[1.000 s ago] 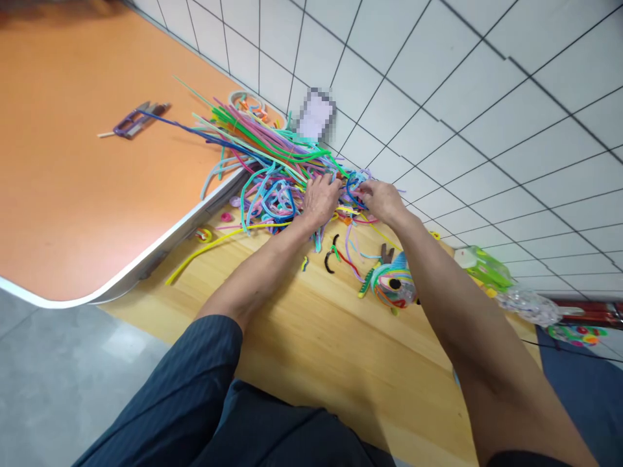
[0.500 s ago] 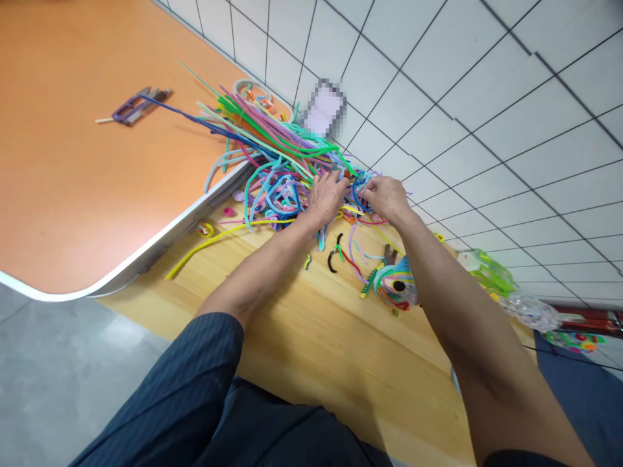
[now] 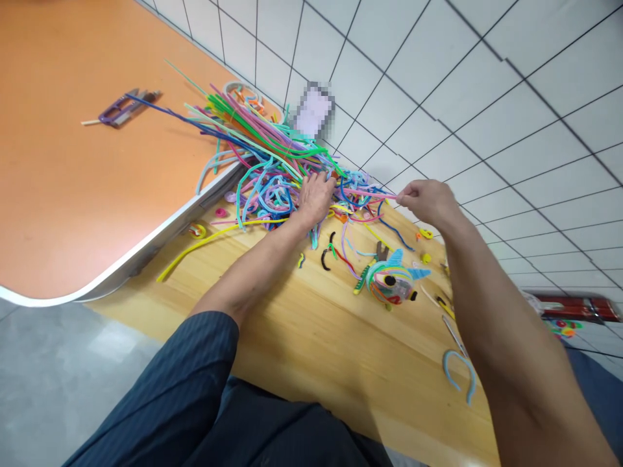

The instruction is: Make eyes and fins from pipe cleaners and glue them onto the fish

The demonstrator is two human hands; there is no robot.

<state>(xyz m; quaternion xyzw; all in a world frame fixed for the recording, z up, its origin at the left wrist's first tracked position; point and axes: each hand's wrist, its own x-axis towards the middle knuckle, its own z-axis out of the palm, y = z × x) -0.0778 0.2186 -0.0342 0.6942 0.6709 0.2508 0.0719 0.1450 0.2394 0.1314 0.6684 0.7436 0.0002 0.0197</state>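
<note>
A tangled heap of colourful pipe cleaners (image 3: 275, 194) lies against the tiled wall. My left hand (image 3: 316, 196) rests on the heap with its fingers spread and slightly bent; whatever lies beneath the fingertips is hidden. Right of the heap, my right hand (image 3: 428, 200) pinches the end of a pink pipe cleaner (image 3: 370, 194), which stretches taut back into the pile. Nearer to me on the wooden table (image 3: 311, 337) sits a round fish-like craft (image 3: 389, 283) with blue fins and black eyes. Short black, red and green pipe cleaner pieces (image 3: 333, 251) lie beside it.
Purple-handled scissors (image 3: 117, 111) lie on the orange tabletop (image 3: 87, 194) at the left, which stands higher than the wooden one. A blurred phone-like object (image 3: 313, 111) leans on the wall. A curved light-blue pipe cleaner (image 3: 457, 357) lies near my right forearm.
My right hand has moved right, away from the heap, drawing out the pink pipe cleaner. My left hand stays on the pile. The fish-like craft, partly covered before, now shows whole.
</note>
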